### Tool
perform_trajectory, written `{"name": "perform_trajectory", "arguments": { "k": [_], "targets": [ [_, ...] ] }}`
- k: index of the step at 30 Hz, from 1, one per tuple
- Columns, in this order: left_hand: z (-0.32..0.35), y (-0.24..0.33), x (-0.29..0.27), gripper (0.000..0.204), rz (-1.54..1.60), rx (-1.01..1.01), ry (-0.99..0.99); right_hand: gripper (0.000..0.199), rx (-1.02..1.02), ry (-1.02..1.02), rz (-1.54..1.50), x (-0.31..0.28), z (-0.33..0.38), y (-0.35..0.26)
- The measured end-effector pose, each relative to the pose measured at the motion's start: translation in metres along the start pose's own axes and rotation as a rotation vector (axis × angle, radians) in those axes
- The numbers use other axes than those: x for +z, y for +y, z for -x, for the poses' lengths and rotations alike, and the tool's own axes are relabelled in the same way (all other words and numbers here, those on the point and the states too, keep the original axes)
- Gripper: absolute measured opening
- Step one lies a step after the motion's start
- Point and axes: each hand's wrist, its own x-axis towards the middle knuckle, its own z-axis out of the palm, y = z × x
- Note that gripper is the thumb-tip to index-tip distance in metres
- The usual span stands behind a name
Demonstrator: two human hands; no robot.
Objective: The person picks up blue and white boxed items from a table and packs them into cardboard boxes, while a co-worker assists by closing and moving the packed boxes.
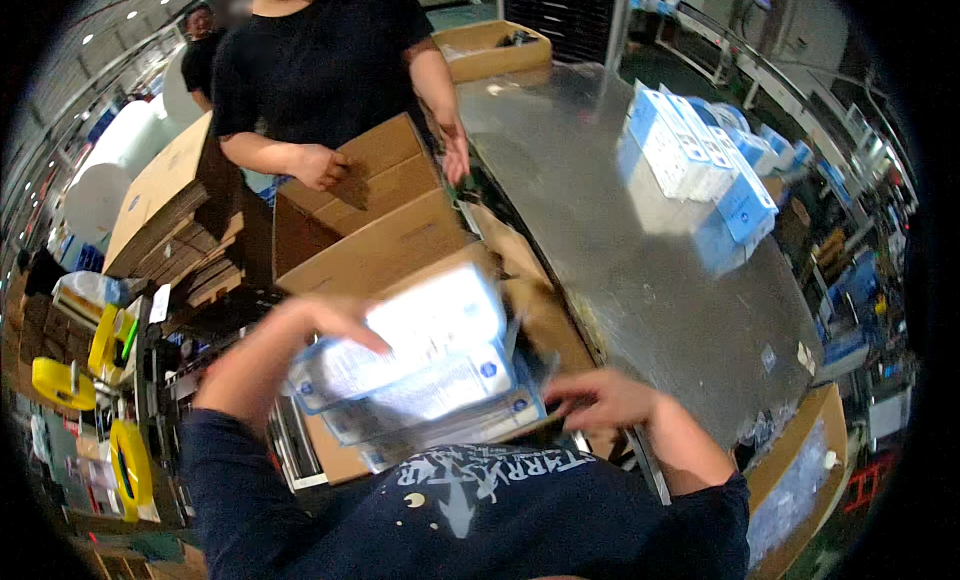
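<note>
In front of me, several flat white packages with blue edges (420,390) lie stacked in an open cardboard box. The topmost white-and-blue package (440,315) is tilted and smeared by motion. My left hand (340,318) grips its left side, the thumb across its face and the other fingers mostly hidden. By the right end of the stack is my right hand (610,398), its fingers loosely bent and apart, with nothing visible in them. Whether its fingertips touch the lower package, I cannot tell. Beyond stands another open cardboard box (370,240).
A co-worker in black (325,70) stands across, hands over the far box. A metal table (560,160) on the right bears blue-and-white cartons (690,150). Flattened cardboard (165,205) is stacked at left, near yellow tape rolls (130,470). A box with clear plastic (800,480) is at lower right.
</note>
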Motion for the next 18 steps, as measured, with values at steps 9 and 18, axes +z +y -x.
{"name": "perform_trajectory", "arguments": {
  "k": [9, 18],
  "targets": [
    [-0.144, -0.01, 0.099, 0.093, -0.399, -0.073, 0.223, 0.03, 0.182, 0.854, 0.043, -0.086, 0.094, 0.05],
    [-0.181, -0.095, 0.236, 0.095, -0.432, -0.652, 0.216, 0.052, 0.225, 1.077, 1.287, -0.317, 0.033, 0.042]
  ]
}}
